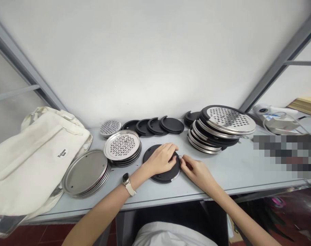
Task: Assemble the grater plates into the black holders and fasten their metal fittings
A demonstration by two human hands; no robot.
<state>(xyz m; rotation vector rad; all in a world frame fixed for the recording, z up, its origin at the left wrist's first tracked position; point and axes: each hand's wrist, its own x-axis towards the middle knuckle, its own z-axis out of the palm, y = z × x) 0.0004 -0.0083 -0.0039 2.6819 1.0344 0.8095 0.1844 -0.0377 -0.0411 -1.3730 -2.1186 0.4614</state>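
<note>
A round black disc (157, 176) lies flat on the table in front of me. Over its upper right part my left hand (164, 159) is closed, fingers bent, pressing and holding it; a pale-strapped watch is on that wrist. A thin bright metal rim shows along the disc's lower right edge. My right hand (195, 171) pinches a small wire loop (180, 156) at the disc's right edge. To the left stands a stack of round metal grater plates (123, 145). At right rises a taller, uneven stack of black-rimmed grater discs (228, 119).
Plain metal discs (87, 172) are piled at front left, beside a cream bag (34, 153). Several black round holders (172, 124) and a smaller grater plate (110, 128) line the wall. A white device with cables (275, 114) sits far right. Grey frame posts flank the table.
</note>
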